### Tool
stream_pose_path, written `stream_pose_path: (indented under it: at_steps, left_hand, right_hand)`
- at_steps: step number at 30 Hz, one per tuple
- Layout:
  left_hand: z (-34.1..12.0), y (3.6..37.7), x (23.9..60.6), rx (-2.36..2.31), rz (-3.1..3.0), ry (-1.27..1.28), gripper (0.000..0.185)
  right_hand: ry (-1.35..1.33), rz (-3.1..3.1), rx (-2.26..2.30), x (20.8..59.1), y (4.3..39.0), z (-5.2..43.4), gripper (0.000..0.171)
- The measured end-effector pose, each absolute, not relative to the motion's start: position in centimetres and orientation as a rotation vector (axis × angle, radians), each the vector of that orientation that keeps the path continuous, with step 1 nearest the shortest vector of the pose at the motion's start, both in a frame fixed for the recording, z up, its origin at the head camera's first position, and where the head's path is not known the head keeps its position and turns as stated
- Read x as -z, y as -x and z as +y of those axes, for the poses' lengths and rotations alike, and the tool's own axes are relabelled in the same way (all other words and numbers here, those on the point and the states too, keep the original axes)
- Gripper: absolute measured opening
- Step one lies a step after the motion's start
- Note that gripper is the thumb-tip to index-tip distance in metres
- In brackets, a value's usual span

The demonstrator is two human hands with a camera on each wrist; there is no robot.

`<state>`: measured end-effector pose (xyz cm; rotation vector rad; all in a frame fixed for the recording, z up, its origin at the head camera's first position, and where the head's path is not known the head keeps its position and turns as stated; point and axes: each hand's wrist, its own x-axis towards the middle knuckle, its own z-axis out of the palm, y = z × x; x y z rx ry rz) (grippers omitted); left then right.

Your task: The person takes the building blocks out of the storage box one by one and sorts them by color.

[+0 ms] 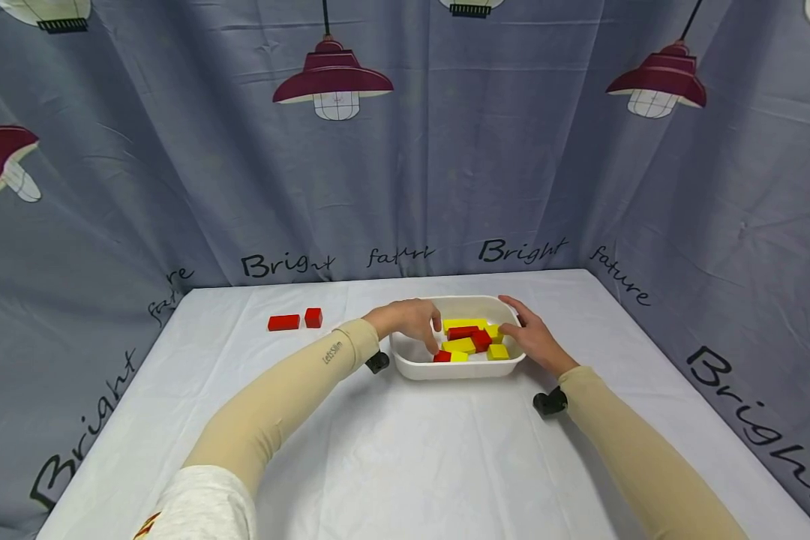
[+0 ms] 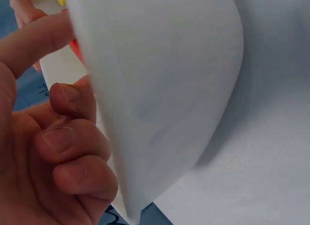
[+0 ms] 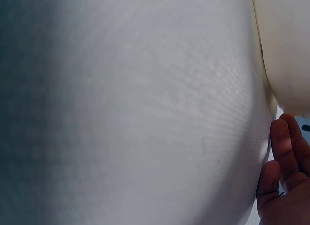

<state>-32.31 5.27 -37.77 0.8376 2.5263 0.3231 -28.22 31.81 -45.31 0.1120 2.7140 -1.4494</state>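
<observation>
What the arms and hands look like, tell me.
The left hand and right hand are bare. Both sleeves are snug and beige; dark lettering marks the left. Above that shows a whitish sleeve. Black devices sit near both cuffs.

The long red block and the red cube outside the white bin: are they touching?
Apart. The head view shows a strip of white tablecloth between the long red block and the red cube.
</observation>
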Motion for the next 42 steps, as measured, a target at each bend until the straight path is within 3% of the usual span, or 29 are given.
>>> stream_pose_path:
  at_steps: [20, 42]
  left_hand:
    - [5.9, 32.04, 37.92, -0.195, 2.588, -0.842, 0.043]
    - [5.55, 32.89, 38.36, -0.198, 2.65, -0.769, 0.023]
  right_hand:
    - [-0.106, 2.723, 1.453, 45.48, 28.42, 31.87, 0.071]
    - [-0.115, 2.697, 1.458, 45.63, 28.4, 31.92, 0.072]
